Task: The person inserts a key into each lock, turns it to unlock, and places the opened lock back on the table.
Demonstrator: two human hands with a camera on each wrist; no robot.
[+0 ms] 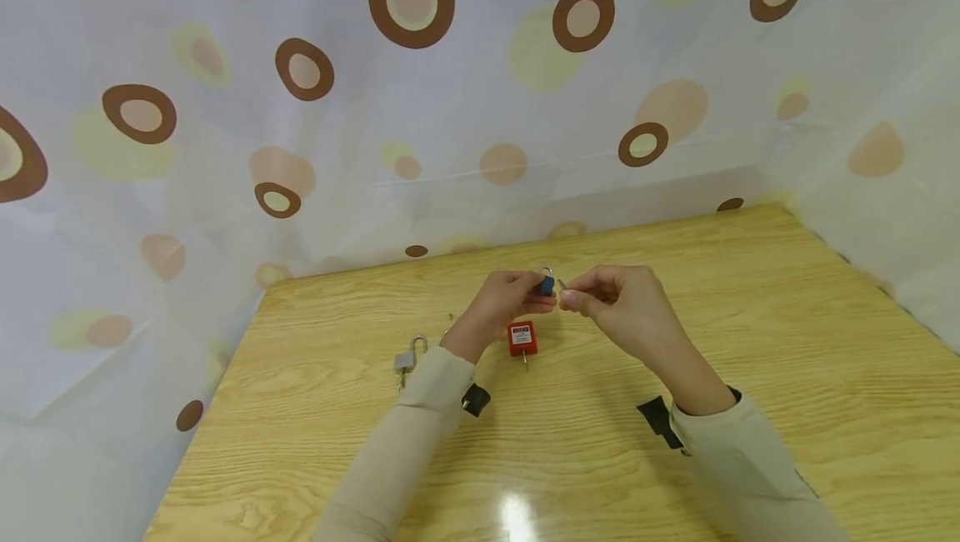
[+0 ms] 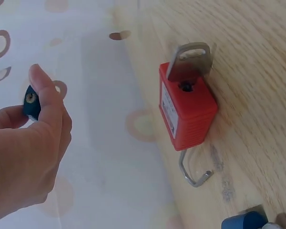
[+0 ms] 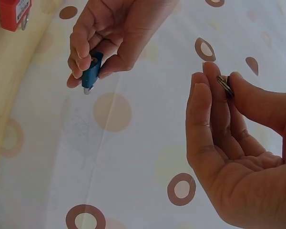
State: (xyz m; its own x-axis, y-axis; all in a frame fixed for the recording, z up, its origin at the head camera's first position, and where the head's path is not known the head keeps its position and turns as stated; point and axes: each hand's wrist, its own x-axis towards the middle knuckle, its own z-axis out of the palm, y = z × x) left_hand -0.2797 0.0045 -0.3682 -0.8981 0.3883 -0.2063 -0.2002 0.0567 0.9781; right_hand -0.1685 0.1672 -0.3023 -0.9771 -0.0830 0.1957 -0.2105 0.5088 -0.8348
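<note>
My left hand [image 1: 504,304] holds a small blue padlock [image 1: 547,284] between thumb and fingers, above the table. In the left wrist view the keyhole in the end of this padlock [image 2: 31,100] shows. The right wrist view shows the blue body [image 3: 91,71] in the fingers, with a bit of shackle below. My right hand [image 1: 626,304] pinches a small metal key [image 1: 562,284] between thumb and fingertips, close to the padlock but apart from it. A metal ring [image 3: 224,86] shows at the right fingertips; the rest is hidden by the fingers.
Below the hands on the wooden table [image 1: 315,442] lies a red padlock [image 1: 522,338] with a key in it. A grey padlock [image 1: 405,361] with its shackle open lies to the left. Another blue object [image 2: 244,221] rests nearby. A dotted sheet [image 1: 465,108] hangs behind.
</note>
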